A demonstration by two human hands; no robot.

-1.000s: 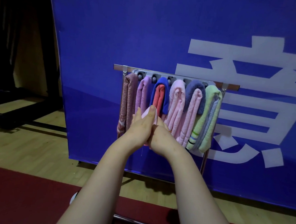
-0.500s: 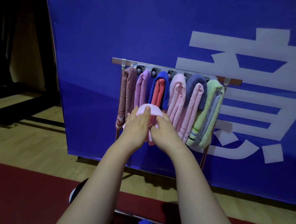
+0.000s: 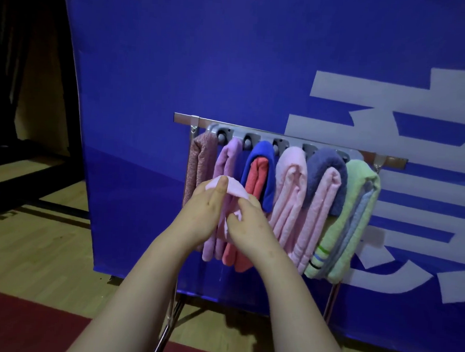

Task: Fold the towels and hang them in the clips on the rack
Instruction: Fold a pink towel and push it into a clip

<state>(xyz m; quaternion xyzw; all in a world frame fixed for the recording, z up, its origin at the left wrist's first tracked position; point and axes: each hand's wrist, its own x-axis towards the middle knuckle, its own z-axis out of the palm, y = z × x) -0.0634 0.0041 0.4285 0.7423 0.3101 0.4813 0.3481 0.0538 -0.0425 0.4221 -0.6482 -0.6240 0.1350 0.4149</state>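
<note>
The left hand lays straight fingers against a folded pale pink towel, its thumb hidden; the right hand curls round the towel from the other side. Just beyond them, hanging towels crowd the rack, mostly covering its clips. Behind stands a blue banner, its white lettering cut off
</note>
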